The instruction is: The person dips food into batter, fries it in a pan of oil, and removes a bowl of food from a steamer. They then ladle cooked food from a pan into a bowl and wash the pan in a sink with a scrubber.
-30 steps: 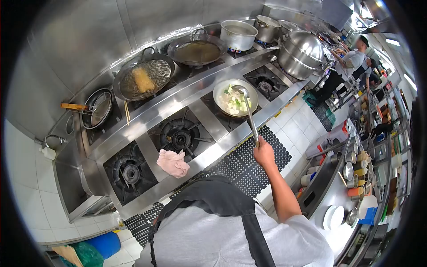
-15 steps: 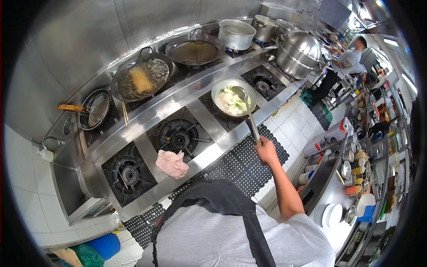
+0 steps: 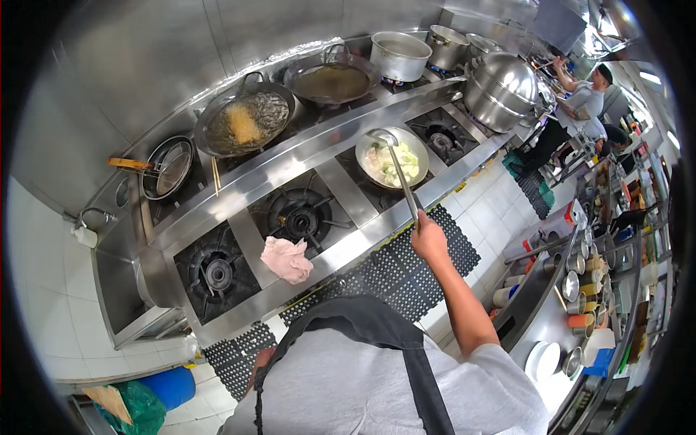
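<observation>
My right hand (image 3: 430,238) is wrapped round the handle of a long metal ladle (image 3: 403,176). The ladle's bowl rests at the far side of a round pan (image 3: 366,170) on a front burner. White pieces and green vegetables (image 3: 395,163) lie in that pan. To the left, a crumpled pink cloth (image 3: 287,259) lies on the stove edge beside an unused burner (image 3: 301,217). A bit of skin shows at the left edge of my apron, but my left hand itself is hidden.
Behind stand a wok with golden food in bubbling oil (image 3: 272,116), a second wok (image 3: 332,81), a pot (image 3: 399,58) and a domed steamer (image 3: 500,90). A strainer (image 3: 174,167) sits far left. Another person (image 3: 587,101) stands at the back right.
The ladle's bowl has shifted from the pan's right side to its far left side, and the food has been moved about. The view has turned slightly. The other person's arm is now raised.
</observation>
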`<state>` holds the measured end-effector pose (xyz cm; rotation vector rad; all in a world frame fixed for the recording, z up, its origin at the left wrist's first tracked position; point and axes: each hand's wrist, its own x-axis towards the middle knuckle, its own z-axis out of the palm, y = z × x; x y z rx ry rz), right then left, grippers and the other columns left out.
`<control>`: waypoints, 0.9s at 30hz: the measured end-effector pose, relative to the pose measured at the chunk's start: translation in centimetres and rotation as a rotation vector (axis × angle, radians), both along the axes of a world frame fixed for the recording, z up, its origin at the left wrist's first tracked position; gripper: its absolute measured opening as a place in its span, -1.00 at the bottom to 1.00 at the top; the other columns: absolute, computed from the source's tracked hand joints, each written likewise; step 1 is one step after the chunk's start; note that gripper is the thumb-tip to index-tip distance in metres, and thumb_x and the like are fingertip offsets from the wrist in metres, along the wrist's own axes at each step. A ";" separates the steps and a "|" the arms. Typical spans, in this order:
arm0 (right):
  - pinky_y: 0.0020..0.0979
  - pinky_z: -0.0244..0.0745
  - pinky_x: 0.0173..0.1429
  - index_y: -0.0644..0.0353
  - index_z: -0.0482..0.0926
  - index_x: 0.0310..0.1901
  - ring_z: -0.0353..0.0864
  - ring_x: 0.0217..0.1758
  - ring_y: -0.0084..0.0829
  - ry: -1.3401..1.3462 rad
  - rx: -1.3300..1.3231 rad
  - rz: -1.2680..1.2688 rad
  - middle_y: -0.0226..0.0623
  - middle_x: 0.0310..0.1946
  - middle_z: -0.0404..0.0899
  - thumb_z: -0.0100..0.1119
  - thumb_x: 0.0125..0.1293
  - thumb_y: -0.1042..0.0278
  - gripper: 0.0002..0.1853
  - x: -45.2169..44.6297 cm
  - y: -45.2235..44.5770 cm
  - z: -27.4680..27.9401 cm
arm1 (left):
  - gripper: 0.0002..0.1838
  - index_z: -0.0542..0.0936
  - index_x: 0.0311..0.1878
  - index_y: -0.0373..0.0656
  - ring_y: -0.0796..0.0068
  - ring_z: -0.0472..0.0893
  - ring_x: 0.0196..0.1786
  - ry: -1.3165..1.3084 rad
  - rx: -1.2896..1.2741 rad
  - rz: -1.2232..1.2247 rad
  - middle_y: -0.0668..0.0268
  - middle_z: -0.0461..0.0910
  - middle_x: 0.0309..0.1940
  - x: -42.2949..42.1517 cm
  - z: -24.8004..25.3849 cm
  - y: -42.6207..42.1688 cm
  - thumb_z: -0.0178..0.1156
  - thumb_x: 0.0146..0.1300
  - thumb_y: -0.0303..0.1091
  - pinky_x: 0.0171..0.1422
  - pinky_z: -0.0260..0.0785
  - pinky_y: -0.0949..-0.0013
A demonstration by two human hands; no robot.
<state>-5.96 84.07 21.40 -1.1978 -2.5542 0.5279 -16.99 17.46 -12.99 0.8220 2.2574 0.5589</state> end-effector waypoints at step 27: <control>-0.13 0.56 0.29 0.50 0.47 0.37 0.69 0.17 0.20 0.374 -0.392 0.318 0.32 0.16 0.63 0.27 0.34 0.43 -0.41 1.9 -5.3 -2.3 | -0.70 0.68 0.03 -0.05 0.49 0.69 -0.18 -0.772 0.055 1.030 0.40 0.67 -0.10 8.5 17.0 3.4 0.17 0.47 -0.07 -0.16 0.48 0.34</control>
